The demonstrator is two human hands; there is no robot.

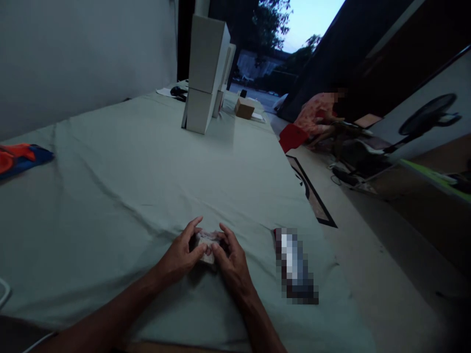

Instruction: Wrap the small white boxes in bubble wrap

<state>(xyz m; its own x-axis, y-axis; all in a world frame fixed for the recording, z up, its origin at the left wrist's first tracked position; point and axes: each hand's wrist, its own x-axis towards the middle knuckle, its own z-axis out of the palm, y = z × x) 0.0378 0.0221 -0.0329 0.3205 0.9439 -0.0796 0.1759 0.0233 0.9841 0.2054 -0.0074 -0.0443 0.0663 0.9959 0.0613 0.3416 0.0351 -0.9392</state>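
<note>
– Holding what?
– Cupping a small pale packet (207, 258) between left hand (187, 249) and right hand (230, 254), curling fingers narrowly around its sides, bringing both thumbs together over it.
– Working where?
– Hovering over or resting on the cloth-covered table (147, 162), toward its near edge; not showing which.
– Leaving room?
– Opening wide leftward and ahead, reaching to tall white boxes (206, 66). Meeting a pixelated object (294, 267) rightward, just inside the side edge.

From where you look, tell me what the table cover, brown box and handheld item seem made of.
Table cover: probably matte fabric, softly creased. Brown box: likely dull cardboard, by its flat faces. Handheld item: perhaps thin plastic, crinkled and whitish; dimness leaves it open.
</note>
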